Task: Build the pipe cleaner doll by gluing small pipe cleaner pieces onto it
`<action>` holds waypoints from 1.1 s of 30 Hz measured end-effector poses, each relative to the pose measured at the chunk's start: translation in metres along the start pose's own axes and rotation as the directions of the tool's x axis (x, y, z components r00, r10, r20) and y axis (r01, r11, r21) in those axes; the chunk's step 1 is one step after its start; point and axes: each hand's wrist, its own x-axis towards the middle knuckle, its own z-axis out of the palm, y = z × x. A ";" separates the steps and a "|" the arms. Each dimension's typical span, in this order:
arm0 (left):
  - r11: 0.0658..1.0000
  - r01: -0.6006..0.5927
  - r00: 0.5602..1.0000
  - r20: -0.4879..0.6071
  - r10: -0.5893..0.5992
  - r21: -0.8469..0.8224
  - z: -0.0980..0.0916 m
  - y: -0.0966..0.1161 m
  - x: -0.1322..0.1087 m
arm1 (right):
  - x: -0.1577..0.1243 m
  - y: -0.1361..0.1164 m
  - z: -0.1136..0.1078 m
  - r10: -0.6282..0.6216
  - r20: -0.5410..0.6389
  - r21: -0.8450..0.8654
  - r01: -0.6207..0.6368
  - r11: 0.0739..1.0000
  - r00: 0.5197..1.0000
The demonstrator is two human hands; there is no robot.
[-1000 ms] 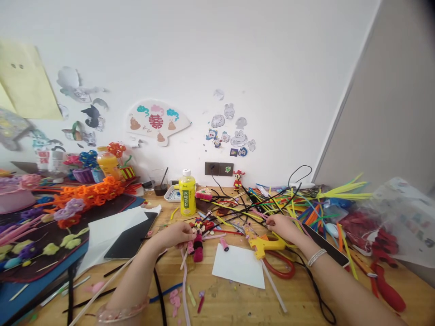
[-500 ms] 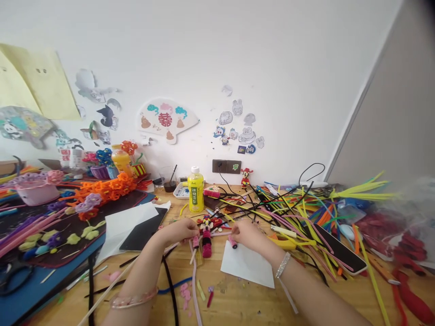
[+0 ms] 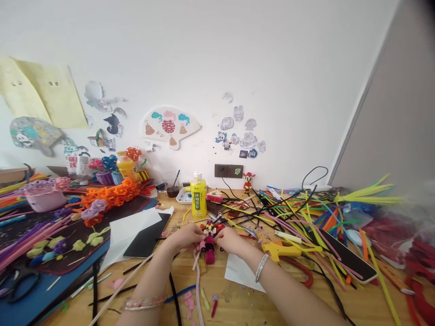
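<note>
A small pipe-cleaner doll (image 3: 209,241) in red, pink and dark magenta stands on the wooden table (image 3: 306,303). My left hand (image 3: 185,237) pinches its left side, fingers closed on it. My right hand (image 3: 230,240) closes on its right side, a silver bracelet at the wrist. A white paper sheet (image 3: 242,273) lies just in front of my right hand. A yellow glue gun (image 3: 280,248) rests to the right.
A yellow drink bottle (image 3: 198,195) stands behind the doll. A heap of coloured pipe cleaners (image 3: 319,213) and a dark phone (image 3: 346,256) fill the right side. Pipe-cleaner flowers (image 3: 108,192) and a black tablet (image 3: 147,235) lie left. Scraps litter the near edge.
My right hand left the pipe-cleaner heap and glue gun, crossed left over the white paper and closed on the doll. My left hand kept hold of the doll.
</note>
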 end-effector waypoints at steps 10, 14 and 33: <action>0.950 -0.152 0.988 -0.072 0.137 -0.271 0.006 0.013 -0.002 | -0.003 -0.001 -0.003 -0.037 -0.216 0.080 0.055 0.995 0.976; 0.914 -0.245 0.968 -0.132 0.213 -0.323 0.015 0.021 -0.002 | -0.009 -0.003 -0.015 -0.101 -0.265 0.084 0.127 0.988 0.959; 0.890 -0.326 0.943 -0.172 0.283 -0.318 0.031 0.011 0.014 | -0.026 -0.011 -0.034 -0.096 -0.092 0.459 0.128 0.879 0.991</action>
